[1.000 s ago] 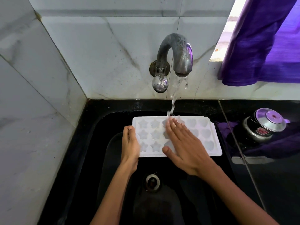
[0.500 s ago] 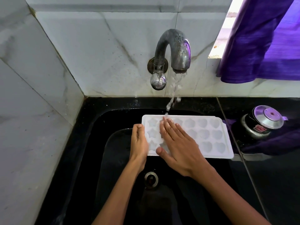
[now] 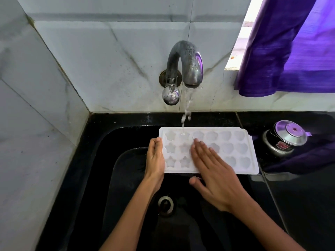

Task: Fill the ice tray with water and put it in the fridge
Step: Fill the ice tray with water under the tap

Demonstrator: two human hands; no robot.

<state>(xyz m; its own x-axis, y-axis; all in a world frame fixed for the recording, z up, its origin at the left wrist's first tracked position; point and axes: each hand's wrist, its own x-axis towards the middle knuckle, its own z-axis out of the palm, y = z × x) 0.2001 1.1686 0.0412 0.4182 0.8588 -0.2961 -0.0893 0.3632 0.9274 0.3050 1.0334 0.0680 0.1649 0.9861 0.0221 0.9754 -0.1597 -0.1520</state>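
A white ice tray [image 3: 233, 153] with star and heart shaped cells is held level over the black sink [image 3: 112, 142]. My left hand [image 3: 155, 160] grips its left end. My right hand [image 3: 212, 174] lies flat, fingers apart, over the tray's middle and front edge. A grey metal tap [image 3: 186, 62] on the wall runs; its stream lands in a back-row cell near the tray's left end.
A drain [image 3: 165, 204] sits in the sink bottom below my hands. On the black counter to the right stands a small steel lidded pot [image 3: 284, 140] on purple cloth. A purple curtain [image 3: 290, 48] hangs at the upper right. Marble tile walls enclose the left and back.
The tray has shifted to the right under the running tap, so the stream now falls nearer its left end. My right hand has slid back toward the tray's front edge.
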